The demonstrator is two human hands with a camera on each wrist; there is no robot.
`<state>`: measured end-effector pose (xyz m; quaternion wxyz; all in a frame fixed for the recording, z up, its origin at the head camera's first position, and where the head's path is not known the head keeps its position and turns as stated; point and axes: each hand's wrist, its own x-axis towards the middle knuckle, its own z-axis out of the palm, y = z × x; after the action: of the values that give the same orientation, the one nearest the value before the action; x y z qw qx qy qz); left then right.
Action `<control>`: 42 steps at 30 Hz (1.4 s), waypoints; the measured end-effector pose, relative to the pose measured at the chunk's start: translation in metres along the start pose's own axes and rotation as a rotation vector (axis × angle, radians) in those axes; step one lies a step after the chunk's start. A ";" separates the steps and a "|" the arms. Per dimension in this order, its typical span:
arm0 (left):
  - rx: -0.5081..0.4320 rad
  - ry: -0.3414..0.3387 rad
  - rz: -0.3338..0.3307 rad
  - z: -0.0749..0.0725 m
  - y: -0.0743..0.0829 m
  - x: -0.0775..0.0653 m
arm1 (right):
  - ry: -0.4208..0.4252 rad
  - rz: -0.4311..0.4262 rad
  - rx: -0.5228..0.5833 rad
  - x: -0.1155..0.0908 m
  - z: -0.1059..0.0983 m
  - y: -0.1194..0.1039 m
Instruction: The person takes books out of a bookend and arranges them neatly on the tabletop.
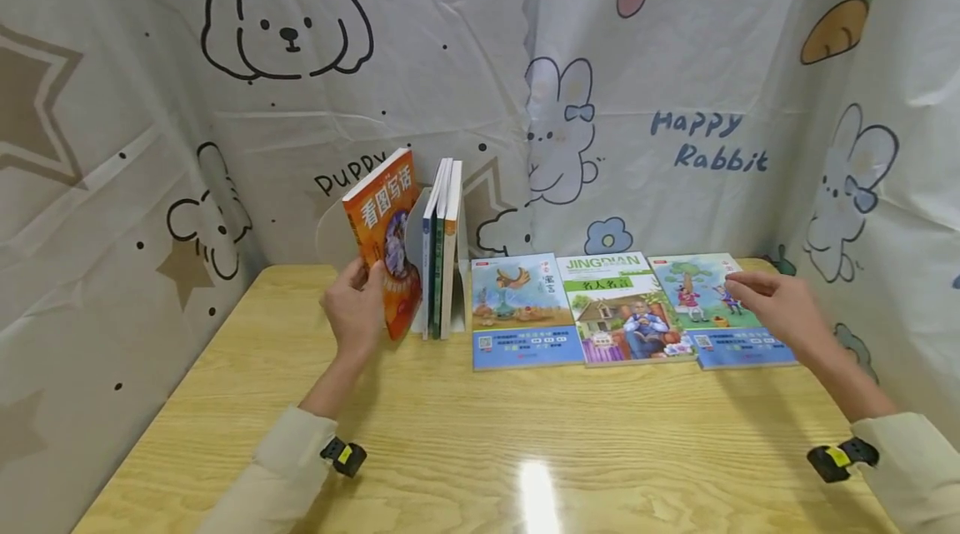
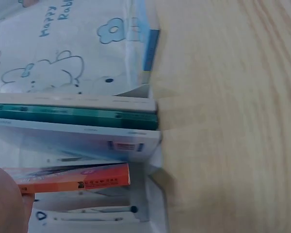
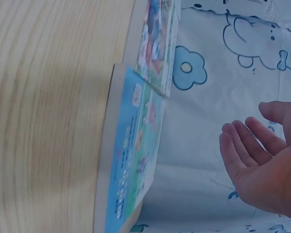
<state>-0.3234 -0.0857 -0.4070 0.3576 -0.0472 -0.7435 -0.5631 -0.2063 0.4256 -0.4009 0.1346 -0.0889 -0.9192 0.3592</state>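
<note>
My left hand (image 1: 354, 307) grips an orange book (image 1: 397, 280) by its spine side, with the book upright and tilted. Just right of it, a few slim books (image 1: 448, 242) stand upright in a white book rack (image 1: 459, 321). The left wrist view shows the orange book (image 2: 102, 177) over the rack, apart from a pale book (image 2: 97, 138) beside it. My right hand (image 1: 783, 309) hovers above the rightmost flat book (image 1: 723, 342). Its fingers are loosely bent, and nothing is held in the right hand (image 3: 266, 165).
Beside the rack lie a blue-bottomed book (image 1: 525, 346) and a white and green book (image 1: 633, 288), face up in a row with the rightmost one. They rest toward the back of a wooden table (image 1: 465, 434). A printed curtain (image 1: 465, 42) hangs behind and at both sides.
</note>
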 end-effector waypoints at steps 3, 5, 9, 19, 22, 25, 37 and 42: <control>-0.007 0.023 0.060 -0.004 0.007 0.002 | 0.008 -0.027 0.010 -0.002 0.003 -0.010; -0.019 0.033 0.099 -0.006 0.012 0.003 | 0.007 -0.042 0.028 -0.003 0.004 -0.015; -0.029 0.039 0.171 -0.011 0.024 0.006 | 0.002 -0.103 0.060 -0.006 0.007 -0.025; -0.028 0.052 0.273 -0.025 0.049 0.008 | 0.068 -0.292 0.130 -0.012 0.018 -0.055; -0.044 0.058 0.281 -0.028 0.054 0.008 | 0.074 -0.346 0.170 -0.014 0.023 -0.065; -0.067 0.063 0.297 -0.031 0.059 0.007 | 0.081 -0.399 0.196 -0.016 0.028 -0.072; -0.059 0.105 0.475 -0.047 0.082 0.003 | 0.057 -0.434 0.247 -0.020 0.034 -0.084; -0.072 0.111 0.518 -0.051 0.090 0.002 | 0.038 -0.446 0.281 -0.020 0.036 -0.090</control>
<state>-0.2580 -0.0981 -0.3274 0.5283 -0.2175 -0.6653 -0.4806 -0.2045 0.3323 -0.3685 0.2387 0.1287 -0.8544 0.4432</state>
